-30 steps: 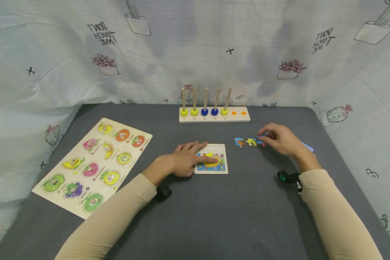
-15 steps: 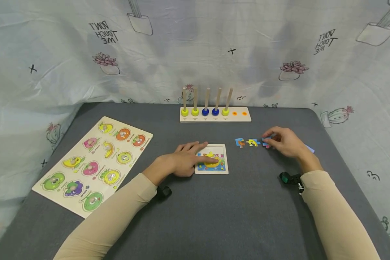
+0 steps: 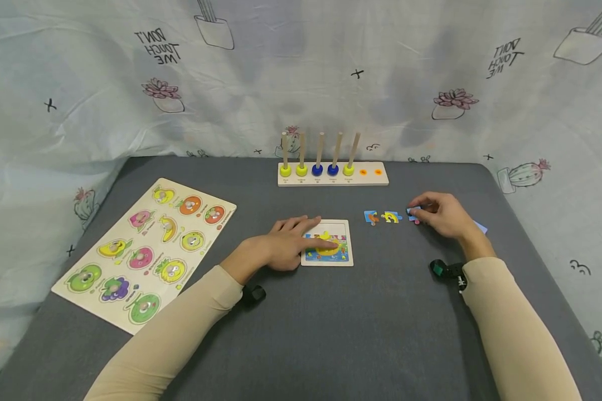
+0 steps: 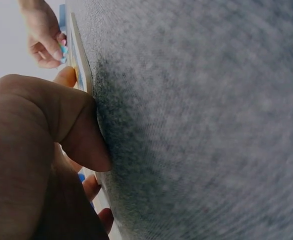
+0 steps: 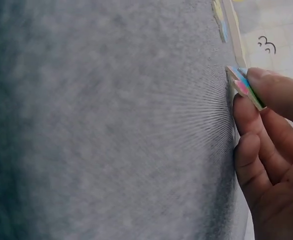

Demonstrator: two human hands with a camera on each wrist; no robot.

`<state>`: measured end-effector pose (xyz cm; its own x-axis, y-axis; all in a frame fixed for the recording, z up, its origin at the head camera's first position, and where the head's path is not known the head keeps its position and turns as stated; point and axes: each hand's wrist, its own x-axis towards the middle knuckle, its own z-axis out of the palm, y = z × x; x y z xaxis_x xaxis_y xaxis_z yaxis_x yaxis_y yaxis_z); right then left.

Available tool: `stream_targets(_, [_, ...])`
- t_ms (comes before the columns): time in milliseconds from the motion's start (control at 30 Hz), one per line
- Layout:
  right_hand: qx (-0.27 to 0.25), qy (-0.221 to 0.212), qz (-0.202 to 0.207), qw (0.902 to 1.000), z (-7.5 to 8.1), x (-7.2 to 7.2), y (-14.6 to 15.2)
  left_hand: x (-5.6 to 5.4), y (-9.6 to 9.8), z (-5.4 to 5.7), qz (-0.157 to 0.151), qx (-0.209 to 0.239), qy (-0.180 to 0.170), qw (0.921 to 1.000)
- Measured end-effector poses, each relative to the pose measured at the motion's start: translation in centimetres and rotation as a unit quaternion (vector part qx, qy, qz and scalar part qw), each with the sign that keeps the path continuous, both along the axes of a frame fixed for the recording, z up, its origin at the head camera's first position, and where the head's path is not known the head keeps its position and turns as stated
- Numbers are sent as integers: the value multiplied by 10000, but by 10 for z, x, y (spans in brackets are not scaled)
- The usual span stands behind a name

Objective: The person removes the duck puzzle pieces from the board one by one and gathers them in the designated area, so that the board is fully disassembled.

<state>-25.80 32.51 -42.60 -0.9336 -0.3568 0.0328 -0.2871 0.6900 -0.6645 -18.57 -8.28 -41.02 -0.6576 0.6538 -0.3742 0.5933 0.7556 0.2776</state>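
A small framed jigsaw puzzle (image 3: 326, 258) with a yellow and blue picture lies at the middle of the table. My left hand (image 3: 292, 245) rests at its left side, index finger stretched across the picture, thumb low by the near edge. At right, my right hand (image 3: 442, 216) pinches a puzzle piece (image 5: 242, 88) between thumb and fingers, tilted just over the cloth; it shows blue, pink and green. Two other pieces lie to its left: a blue and orange piece (image 3: 370, 217) and a yellow and blue piece (image 3: 391, 216). A pale blue flat thing (image 3: 480, 227) is mostly hidden behind the right wrist.
A large fruit peg board (image 3: 130, 250) lies at the left, partly under the left sleeve. Along the back stands a white peg base (image 3: 333, 181) with upright rods and yellow and blue beads. A printed curtain (image 3: 301, 72) hangs behind the grey table (image 3: 351, 334).
My right hand has shifted slightly right with the puzzle piece, which now sits apart from the yellow and blue piece. The left hand stays on the puzzle.
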Motion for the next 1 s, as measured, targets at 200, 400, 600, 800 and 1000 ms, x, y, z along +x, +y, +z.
stream_targets(200, [-36,-140,-43,9999,1,1,0,0,0,1,20,2,5,10000])
stream_targets(400, [365,65,-125,9992,3,2,-6,0,-1,0,-3,-1,-6,10000])
stream_targets(600, [879,241,-209,9956,6,6,-15,0,-2,-1,63,147,-60,9999])
stream_targets(800, [1076,334,-180,9935,5,9,-17,0,-2,0,56,242,-57,9997])
stream_targets(1000, [1162,878,35,9893,6,12,-19,2,-2,2,59,448,-52,9990])
